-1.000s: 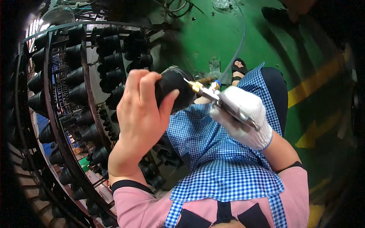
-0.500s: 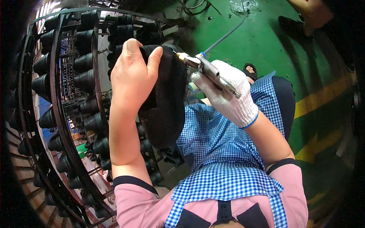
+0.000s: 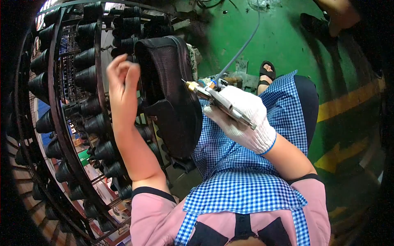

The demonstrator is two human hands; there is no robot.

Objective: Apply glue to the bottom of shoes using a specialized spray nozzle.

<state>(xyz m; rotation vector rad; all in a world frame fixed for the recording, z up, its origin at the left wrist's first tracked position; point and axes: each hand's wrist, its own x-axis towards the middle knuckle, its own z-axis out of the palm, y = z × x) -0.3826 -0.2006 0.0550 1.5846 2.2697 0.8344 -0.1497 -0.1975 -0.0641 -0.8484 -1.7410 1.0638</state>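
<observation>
Left hand (image 3: 123, 80) has slipped off the black shoe (image 3: 178, 112), right of the rack (image 3: 98, 65), and curls loosely toward that rack, while the right hand (image 3: 248, 119) grasps a nozzle tool (image 3: 225, 106), apparently for edge work needing steady aim.

I can't see what props up the black shoe (image 3: 182, 123). Just left of it, the left hand's (image 3: 123, 80) fingers blur; whether they touch it, I can't tell. Right of it, the gloved right hand (image 3: 246, 117) hides part of the needle-nozzled gun (image 3: 223, 102). Beyond it, the hose (image 3: 247, 44) gets cut off up top.
</observation>
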